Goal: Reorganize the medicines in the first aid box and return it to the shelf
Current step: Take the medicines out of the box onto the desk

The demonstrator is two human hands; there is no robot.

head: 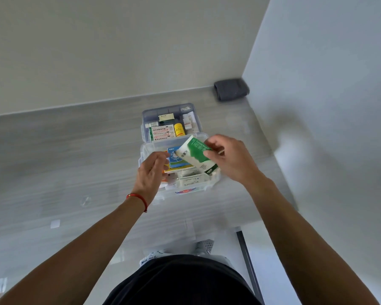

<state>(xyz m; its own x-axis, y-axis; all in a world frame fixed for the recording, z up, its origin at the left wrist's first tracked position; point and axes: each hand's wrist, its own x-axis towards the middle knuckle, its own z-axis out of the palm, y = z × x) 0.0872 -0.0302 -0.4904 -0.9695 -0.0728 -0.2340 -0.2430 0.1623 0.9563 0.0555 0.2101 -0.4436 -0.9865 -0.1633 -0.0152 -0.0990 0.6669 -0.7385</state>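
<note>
A pale grey, wood-grained tabletop [64, 150] runs along a light wall at twelve o'clock and meets a second wall at three o'clock. At its centre stands a clear plastic first aid box [215, 177], open. Directly behind it, at twelve o'clock and touching it, a clear tray [145, 119] of medicine packets sits on the surface. A folded dark grey cloth [231, 89] lies in the far corner at about one o'clock, well apart from the box.

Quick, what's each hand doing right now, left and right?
Left hand: open, fingers loosely curled over the first aid box, holding nothing.
Right hand: holding the green and white medicine box.
</note>
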